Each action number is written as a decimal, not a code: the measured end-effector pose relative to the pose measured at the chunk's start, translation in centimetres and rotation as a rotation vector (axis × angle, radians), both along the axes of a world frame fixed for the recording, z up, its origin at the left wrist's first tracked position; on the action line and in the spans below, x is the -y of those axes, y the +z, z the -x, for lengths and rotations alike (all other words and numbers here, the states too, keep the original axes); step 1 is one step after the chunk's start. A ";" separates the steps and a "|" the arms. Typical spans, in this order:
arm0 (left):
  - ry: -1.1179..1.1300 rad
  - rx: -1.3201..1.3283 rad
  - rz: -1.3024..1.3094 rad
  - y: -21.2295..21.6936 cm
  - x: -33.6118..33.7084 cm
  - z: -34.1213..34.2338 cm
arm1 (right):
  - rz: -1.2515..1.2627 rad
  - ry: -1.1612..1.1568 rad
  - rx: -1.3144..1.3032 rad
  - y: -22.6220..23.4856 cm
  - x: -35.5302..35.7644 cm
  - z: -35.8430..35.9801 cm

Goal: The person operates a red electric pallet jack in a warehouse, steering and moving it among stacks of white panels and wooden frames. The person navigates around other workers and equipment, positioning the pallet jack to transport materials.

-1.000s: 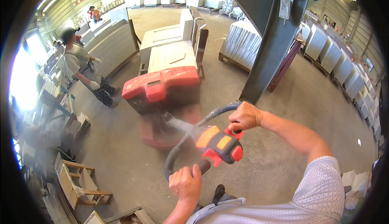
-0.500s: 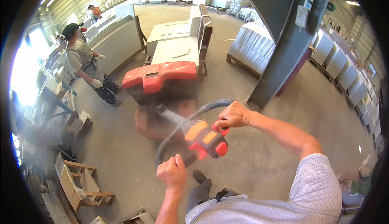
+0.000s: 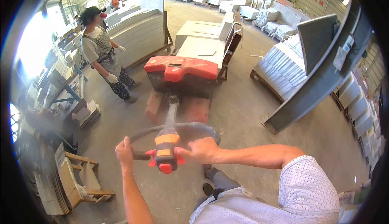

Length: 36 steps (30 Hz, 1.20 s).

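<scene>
In front of me is a red electric pallet truck (image 3: 182, 69), its long tiller arm reaching back toward me. The tiller head (image 3: 165, 149) is black and orange with red controls, and a dark looped handlebar (image 3: 194, 127) runs round it. My left hand (image 3: 125, 150) is closed on the left end of the handle. My right hand (image 3: 204, 149) grips the right side, its thumb at a red control beside the head. Pale stone slabs (image 3: 202, 50) lie on the truck's far side, with a small flat piece on top.
A person (image 3: 103, 54) in an apron and white gloves stands at the left by a long slab stack (image 3: 137, 31). A grey steel column (image 3: 312, 82) rises at the right, near a pallet of upright slabs (image 3: 279, 62). A wooden chair (image 3: 83, 179) is at the lower left.
The tiller head and both my hands have swung left, and the handle now points almost straight at me. The truck, column and co-worker appear farther right in view.
</scene>
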State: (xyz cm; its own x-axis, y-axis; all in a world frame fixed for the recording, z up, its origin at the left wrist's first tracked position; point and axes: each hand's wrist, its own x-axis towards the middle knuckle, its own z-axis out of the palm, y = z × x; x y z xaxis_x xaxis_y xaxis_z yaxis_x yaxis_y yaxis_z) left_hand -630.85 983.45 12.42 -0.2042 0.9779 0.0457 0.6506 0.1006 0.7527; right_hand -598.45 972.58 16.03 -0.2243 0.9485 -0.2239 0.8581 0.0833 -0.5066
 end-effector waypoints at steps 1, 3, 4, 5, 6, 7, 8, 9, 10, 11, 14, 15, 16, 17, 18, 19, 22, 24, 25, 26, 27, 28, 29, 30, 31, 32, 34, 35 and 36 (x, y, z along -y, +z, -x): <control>-0.018 0.012 -0.038 -0.1 -2.5 0.5 | 0.029 0.022 -0.014 0.0 -2.0 0.4; -0.045 0.137 -0.140 -1.0 -7.6 1.5 | 0.173 0.067 -0.048 0.0 -6.4 0.8; 0.026 0.147 -0.117 -1.7 -10.2 1.9 | 0.233 0.112 -0.078 0.1 -8.9 0.9; 0.100 0.158 -0.090 -2.4 -12.7 2.5 | 0.337 0.159 -0.123 0.2 -11.6 1.3; 0.177 0.176 -0.025 -2.8 -15.3 3.1 | 0.461 0.202 -0.149 0.3 -14.1 2.2; 0.199 0.289 0.068 -3.0 -17.8 3.8 | 0.594 0.158 -0.331 0.3 -15.9 2.5; 0.231 0.461 0.183 -3.3 -20.4 4.8 | 0.734 0.117 -0.500 0.4 -17.8 2.8; 0.217 0.501 0.181 -3.7 -23.3 6.1 | 0.797 0.071 -0.658 0.3 -19.6 3.7; 0.194 0.395 0.190 -4.4 -26.2 7.6 | 0.822 0.012 -0.698 0.2 -21.4 4.9; 0.148 0.356 0.140 -5.1 -29.2 9.1 | 0.820 -0.023 -0.707 0.0 -23.3 6.5; 0.075 0.312 0.128 -5.8 -37.1 12.0 | 0.750 -0.022 -0.858 -0.8 -27.6 9.6; 0.058 0.387 0.174 -5.3 -39.2 12.1 | 0.730 -0.019 -0.875 -1.0 -29.5 10.6; 0.045 0.381 0.190 -4.8 -41.0 11.9 | 0.744 -0.024 -0.881 -1.4 -30.7 11.6; 0.038 0.375 0.237 -4.3 -42.6 11.6 | 0.662 -0.060 -0.919 -1.7 -31.5 12.4; 0.039 0.369 0.277 -3.8 -44.2 11.3 | 0.653 -0.057 -0.914 -2.0 -32.8 12.8; 0.017 0.362 0.279 -3.5 -45.7 11.1 | 0.663 -0.056 -0.895 -2.3 -34.1 13.4; -0.024 0.343 0.295 -3.4 -49.6 10.8 | 0.674 -0.127 -0.928 -2.8 -36.2 14.5; -0.046 0.345 0.290 -3.4 -51.5 10.3 | 0.625 -0.189 -0.950 -2.4 -37.9 15.2; -0.057 0.342 0.278 -3.3 -52.1 9.9 | 0.657 -0.197 -0.930 -2.2 -38.5 15.1; -0.076 0.370 0.262 -3.2 -52.5 9.4 | 0.658 -0.209 -0.922 -1.9 -38.8 14.9; -0.069 0.377 0.264 -3.1 -52.7 8.8 | 0.679 -0.209 -0.913 -1.6 -39.0 14.5; -0.057 0.383 0.270 -2.8 -52.8 8.1 | 0.708 -0.225 -0.888 -1.2 -39.3 14.0; -0.074 0.385 0.257 -2.5 -52.8 7.5 | 0.675 -0.224 -0.907 -0.8 -39.5 13.5; -0.079 0.382 0.251 -2.1 -52.7 6.8 | 0.656 -0.238 -0.909 -0.3 -39.6 13.0; -0.071 0.418 0.265 -1.7 -52.8 6.3 | 0.641 -0.253 -0.912 0.1 -39.6 12.5; -0.082 0.413 0.246 -1.4 -52.9 5.8 | 0.638 -0.246 -0.907 0.5 -39.8 12.0; -0.086 0.423 0.265 -1.3 -53.6 5.1 | 0.633 -0.235 -0.896 1.0 -40.3 10.8; -0.130 0.355 0.191 -1.4 -54.1 4.8 | 0.617 -0.240 -0.884 1.3 -40.5 10.3; -0.135 0.360 0.192 -1.6 -54.7 4.4 | 0.614 -0.244 -0.861 1.5 -40.9 9.9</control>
State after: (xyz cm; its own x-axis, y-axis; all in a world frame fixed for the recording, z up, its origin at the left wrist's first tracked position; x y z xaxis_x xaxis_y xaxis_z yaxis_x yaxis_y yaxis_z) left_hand -635.26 1038.19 10.86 -0.0431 0.9807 -0.1907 0.3670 0.1930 0.9100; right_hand -608.34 1013.47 17.55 -0.3534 0.7686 -0.5332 0.1538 -0.5145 -0.8436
